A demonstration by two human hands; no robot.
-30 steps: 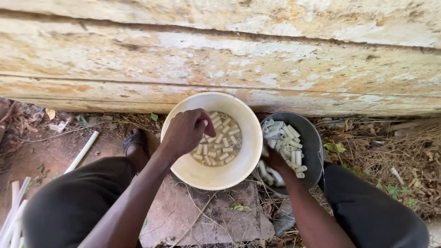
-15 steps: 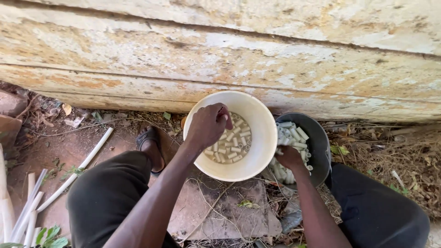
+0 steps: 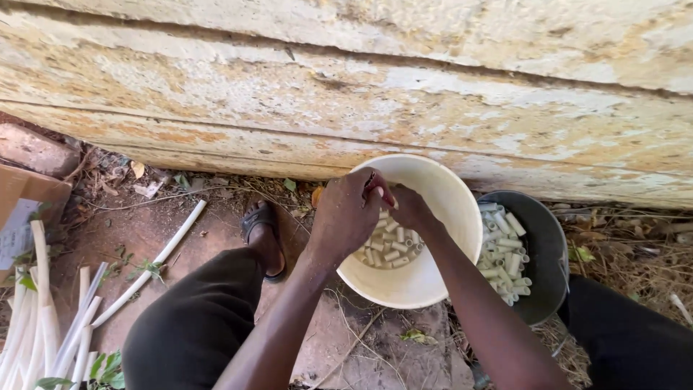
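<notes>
Package: a brown cardboard box (image 3: 25, 198) is sitting at the far left edge of the view, on the bare ground below the wall, only partly showing in frame.
Shape: flat-sided and rectangular; its top corner is pointing towards the right.
Label: a pale white-grey paper label (image 3: 14, 235) is lying on the box's lower face, with small dark print too small to make out.
Signs: none showing.
Screens: none showing.

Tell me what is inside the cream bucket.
The cream bucket holds short white pipe pieces at its bottom. The left hand and right hand meet above it, covering part of the contents.
</notes>
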